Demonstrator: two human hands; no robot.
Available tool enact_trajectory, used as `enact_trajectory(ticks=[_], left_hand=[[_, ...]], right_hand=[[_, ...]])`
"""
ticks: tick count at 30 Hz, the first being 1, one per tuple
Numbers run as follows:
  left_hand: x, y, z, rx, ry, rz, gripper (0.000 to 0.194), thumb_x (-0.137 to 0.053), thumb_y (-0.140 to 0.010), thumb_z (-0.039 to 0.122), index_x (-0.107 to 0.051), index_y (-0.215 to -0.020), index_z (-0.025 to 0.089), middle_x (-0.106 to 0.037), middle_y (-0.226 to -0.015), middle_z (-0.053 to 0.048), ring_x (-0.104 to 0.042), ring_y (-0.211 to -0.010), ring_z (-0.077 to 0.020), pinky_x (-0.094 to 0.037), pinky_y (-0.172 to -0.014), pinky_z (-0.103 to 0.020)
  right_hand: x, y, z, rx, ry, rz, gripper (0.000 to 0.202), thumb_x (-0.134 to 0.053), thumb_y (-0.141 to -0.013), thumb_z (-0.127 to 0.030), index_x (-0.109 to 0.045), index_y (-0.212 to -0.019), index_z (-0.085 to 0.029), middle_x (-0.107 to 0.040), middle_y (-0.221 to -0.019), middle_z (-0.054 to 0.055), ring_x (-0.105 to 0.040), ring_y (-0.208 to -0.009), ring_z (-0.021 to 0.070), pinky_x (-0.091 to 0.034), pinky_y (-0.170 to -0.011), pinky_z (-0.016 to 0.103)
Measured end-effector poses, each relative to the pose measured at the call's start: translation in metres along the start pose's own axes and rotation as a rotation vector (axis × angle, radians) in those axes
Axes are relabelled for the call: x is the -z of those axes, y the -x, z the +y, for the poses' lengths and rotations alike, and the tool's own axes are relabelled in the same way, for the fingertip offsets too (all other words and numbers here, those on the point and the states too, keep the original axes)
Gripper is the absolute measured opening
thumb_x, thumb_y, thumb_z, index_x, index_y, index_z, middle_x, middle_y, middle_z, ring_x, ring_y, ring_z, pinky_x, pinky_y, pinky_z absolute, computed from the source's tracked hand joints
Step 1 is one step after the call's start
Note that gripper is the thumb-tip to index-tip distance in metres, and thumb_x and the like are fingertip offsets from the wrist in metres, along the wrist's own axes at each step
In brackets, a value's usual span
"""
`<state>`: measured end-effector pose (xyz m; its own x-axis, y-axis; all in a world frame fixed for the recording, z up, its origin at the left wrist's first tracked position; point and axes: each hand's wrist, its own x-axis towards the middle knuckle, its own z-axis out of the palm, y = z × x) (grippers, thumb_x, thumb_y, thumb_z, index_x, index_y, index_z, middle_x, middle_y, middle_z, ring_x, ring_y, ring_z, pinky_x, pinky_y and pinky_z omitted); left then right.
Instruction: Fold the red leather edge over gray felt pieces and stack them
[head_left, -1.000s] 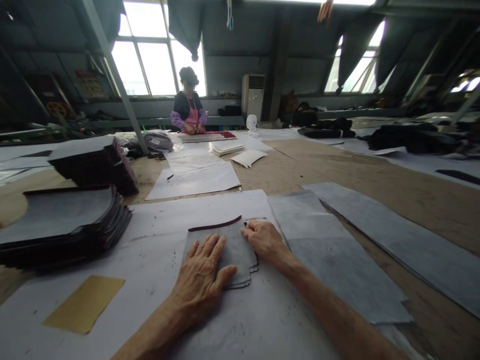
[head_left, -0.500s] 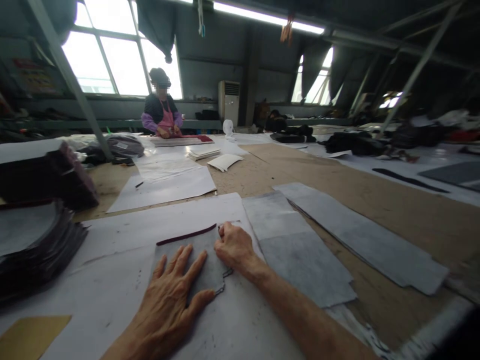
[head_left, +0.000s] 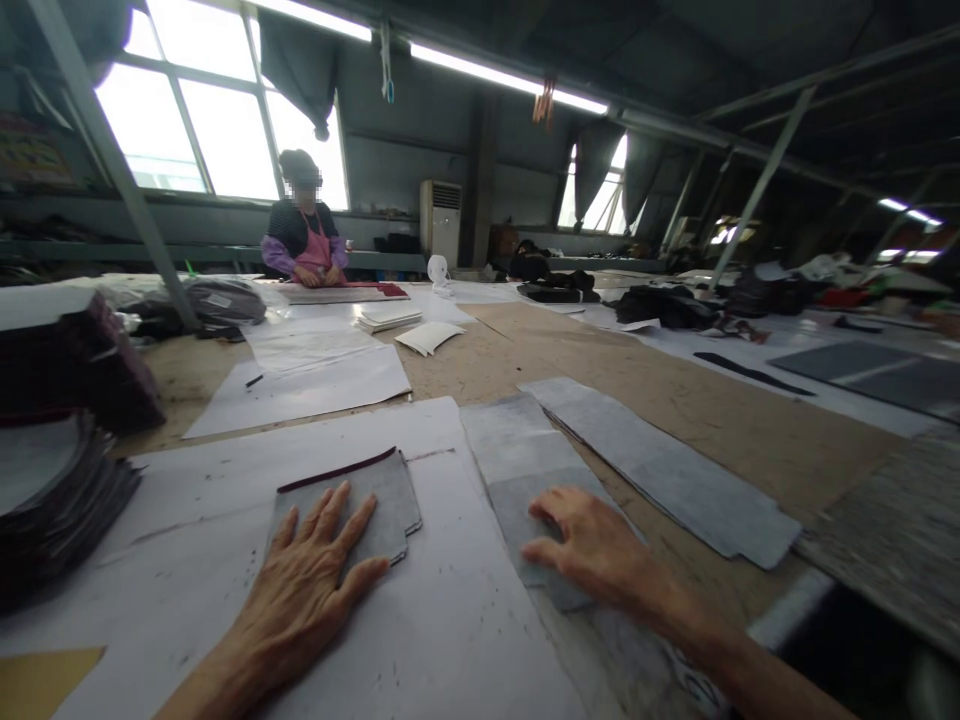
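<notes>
My left hand (head_left: 311, 570) lies flat with spread fingers on a grey fabric piece (head_left: 382, 500) that has a dark red strip along its far edge. White paper (head_left: 450, 620) lies under that piece. To the right, my right hand (head_left: 592, 545) is over a grey sheet (head_left: 517, 435), fingers curved and thumb apart, with nothing seen between them. Whether its fingertips touch the sheet I cannot tell. A second stack of long grey pieces (head_left: 675, 460) lies beyond it on the brown table surface.
Dark layered stacks (head_left: 67, 500) stand at the left. A yellowish piece (head_left: 49, 680) lies at the lower left. Across the table, a person in a pink apron (head_left: 316, 250) works near white sheets (head_left: 386, 316). A slanted pole (head_left: 120, 170) rises at the left.
My right hand has left the far right corner of the fabric piece, moved right over the grey sheet and opened. My left hand stays flat on the piece. The view has turned slightly right.
</notes>
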<state>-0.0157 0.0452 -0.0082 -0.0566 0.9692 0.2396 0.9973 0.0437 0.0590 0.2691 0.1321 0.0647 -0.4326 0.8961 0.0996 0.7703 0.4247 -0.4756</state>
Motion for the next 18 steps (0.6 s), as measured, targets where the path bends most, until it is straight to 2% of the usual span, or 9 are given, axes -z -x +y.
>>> enact_trajectory(ticks=[3,5,8,11,13,18], left_hand=[[0.004,0.004,0.003,-0.008,-0.041,0.131,0.061,-0.034,-0.085,0.058,-0.029,-0.137,0.026,-0.024,-0.145,-0.010,-0.027,-0.131,-0.0303,-0.020,-0.104,-0.056],[0.008,0.007,0.004,-0.052,-0.077,0.242,0.063,-0.037,-0.085,0.056,-0.033,-0.135,0.019,-0.031,-0.142,-0.013,-0.033,-0.128,-0.0301,-0.019,-0.105,-0.055],[0.016,0.012,0.004,-0.141,-0.094,0.321,0.058,-0.042,-0.084,0.052,-0.041,-0.128,0.015,-0.044,-0.132,-0.015,-0.043,-0.119,-0.0290,-0.023,-0.105,-0.049],[0.022,0.013,0.014,-0.234,-0.080,0.298,0.048,-0.045,-0.084,0.045,-0.045,-0.123,0.016,-0.051,-0.126,-0.012,-0.046,-0.115,-0.0278,-0.027,-0.103,-0.047],[0.025,0.010,0.031,-0.297,-0.023,0.257,0.041,-0.045,-0.086,0.039,-0.048,-0.119,0.016,-0.054,-0.122,-0.012,-0.047,-0.112,-0.0273,-0.029,-0.101,-0.047],[0.022,-0.008,0.100,-0.392,0.253,0.175,0.023,-0.044,-0.086,0.026,-0.055,-0.103,0.015,-0.061,-0.102,-0.010,-0.055,-0.092,-0.0237,-0.041,-0.084,-0.041]], right_hand=[[0.000,0.016,0.028,0.073,-0.058,-0.029,0.033,-0.070,-0.060,-0.019,-0.065,-0.093,-0.021,-0.061,-0.101,0.003,-0.052,-0.096,0.0174,-0.036,-0.084,0.023],[-0.004,0.019,0.039,0.110,-0.107,-0.006,0.033,-0.068,-0.063,-0.018,-0.065,-0.095,-0.023,-0.059,-0.106,0.001,-0.051,-0.100,0.0150,-0.034,-0.088,0.021],[-0.009,0.014,0.046,0.125,-0.146,0.022,0.018,-0.064,-0.068,-0.018,-0.068,-0.084,-0.023,-0.061,-0.096,-0.001,-0.053,-0.095,0.0139,-0.035,-0.084,0.020],[-0.010,0.008,0.049,0.153,-0.173,0.007,0.008,-0.059,-0.074,-0.023,-0.068,-0.074,-0.024,-0.061,-0.088,-0.002,-0.055,-0.085,0.0128,-0.038,-0.076,0.021],[-0.009,0.005,0.051,0.169,-0.180,0.002,0.013,-0.056,-0.077,-0.027,-0.067,-0.072,-0.024,-0.061,-0.088,-0.002,-0.056,-0.083,0.0124,-0.038,-0.075,0.021],[-0.009,0.005,0.056,0.158,-0.151,0.024,0.008,-0.055,-0.075,-0.020,-0.063,-0.078,-0.021,-0.061,-0.086,-0.001,-0.055,-0.082,0.0130,-0.039,-0.073,0.022]])
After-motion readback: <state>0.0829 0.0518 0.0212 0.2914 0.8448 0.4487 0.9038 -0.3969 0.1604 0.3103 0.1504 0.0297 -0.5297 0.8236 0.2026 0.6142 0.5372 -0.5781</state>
